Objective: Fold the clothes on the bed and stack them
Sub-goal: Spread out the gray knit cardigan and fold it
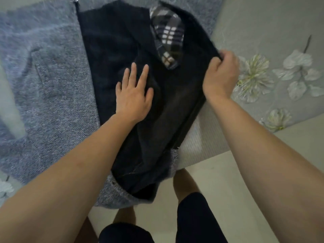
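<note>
fingers (228,55) of right hand (220,76) pinch dark garment (114,41) edge; left hand (133,95) flat (beside bed (263,23) edge).

The dark garment (122,41) covers much of the blue-grey knit fabric (43,76), itself cut off at left and top, and dark folds hide part of the plaid lining (168,32). Fingertips of the right hand (220,74) vanish behind the garment's edge; a pale shape (10,106) at left is unidentifiably blurred.
</note>
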A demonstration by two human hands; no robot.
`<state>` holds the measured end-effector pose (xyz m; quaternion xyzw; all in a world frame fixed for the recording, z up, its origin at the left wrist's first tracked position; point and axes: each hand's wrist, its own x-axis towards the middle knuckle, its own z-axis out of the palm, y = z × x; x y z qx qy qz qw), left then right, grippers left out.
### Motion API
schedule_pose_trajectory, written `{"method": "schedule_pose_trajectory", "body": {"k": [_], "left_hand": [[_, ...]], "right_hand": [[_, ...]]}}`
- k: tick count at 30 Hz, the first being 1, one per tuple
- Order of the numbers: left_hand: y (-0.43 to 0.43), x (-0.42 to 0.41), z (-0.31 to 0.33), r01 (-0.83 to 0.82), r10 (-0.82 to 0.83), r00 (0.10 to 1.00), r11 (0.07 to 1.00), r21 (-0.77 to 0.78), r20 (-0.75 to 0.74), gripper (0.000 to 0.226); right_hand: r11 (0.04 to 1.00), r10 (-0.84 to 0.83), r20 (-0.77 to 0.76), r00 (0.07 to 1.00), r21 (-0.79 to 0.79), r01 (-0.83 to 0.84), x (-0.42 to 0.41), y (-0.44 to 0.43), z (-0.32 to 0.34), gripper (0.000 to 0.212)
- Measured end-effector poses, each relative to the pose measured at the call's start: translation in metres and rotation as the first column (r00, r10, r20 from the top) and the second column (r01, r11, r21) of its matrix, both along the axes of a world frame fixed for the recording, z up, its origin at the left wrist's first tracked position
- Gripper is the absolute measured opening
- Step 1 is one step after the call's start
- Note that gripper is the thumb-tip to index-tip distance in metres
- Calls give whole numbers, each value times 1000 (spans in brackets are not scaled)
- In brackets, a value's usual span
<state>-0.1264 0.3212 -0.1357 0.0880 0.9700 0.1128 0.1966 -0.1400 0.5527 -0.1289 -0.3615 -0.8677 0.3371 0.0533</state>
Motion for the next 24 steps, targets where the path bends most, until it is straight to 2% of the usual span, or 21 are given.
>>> {"method": "schedule_pose_trajectory", "body": {"k": [1,2,4,5,8,11,14,16,18,19,21,22,23,24], "left_hand": [[6,-5,-6,-3,7,994,999,-34,105,66],[10,-9,-11,-1,14,980,998,-67,197,68],[17,-15,-16,10,23,959,993,-117,282,71],[18,-18,-17,10,29,956,991,-132,290,72],[20,-24,-16,11,41,951,986,-166,305,75],[19,-24,-14,12,36,949,988,-152,312,78],[18,-30,-7,24,26,941,990,-142,338,75],[16,-42,3,25,1,968,994,-105,250,59],[12,-60,14,-60,60,998,997,43,-3,53],[9,-72,17,-89,105,982,990,109,-156,51],[3,-106,17,-148,207,881,975,168,-426,37],[-1,-128,14,-184,245,834,968,169,-494,33],[-5,-151,10,-210,258,829,966,151,-497,34],[-11,-173,3,-221,245,868,969,107,-431,40]], "right_hand": [[995,-79,57,995,-51,82,4,20,-2,31],[989,-80,187,979,-104,101,10,36,-6,29],[981,47,425,904,-188,37,16,56,-11,22],[979,91,439,894,-205,2,12,59,-11,22],[979,160,206,965,-155,-129,-28,51,-4,51],[947,298,69,952,-148,-286,-83,32,-3,52],[884,465,255,848,-78,-461,-124,22,-10,47],[873,477,328,816,-66,-484,-146,22,-9,43],[929,371,247,895,-95,-359,-168,28,1,44],[953,287,184,940,-151,-261,-179,33,6,45],[940,152,75,986,-318,-121,-196,40,15,44],[924,125,66,990,-371,-92,-200,40,16,43],[921,145,91,985,-377,-100,-202,39,16,42],[927,190,127,974,-351,-135,-202,37,13,39]]}}
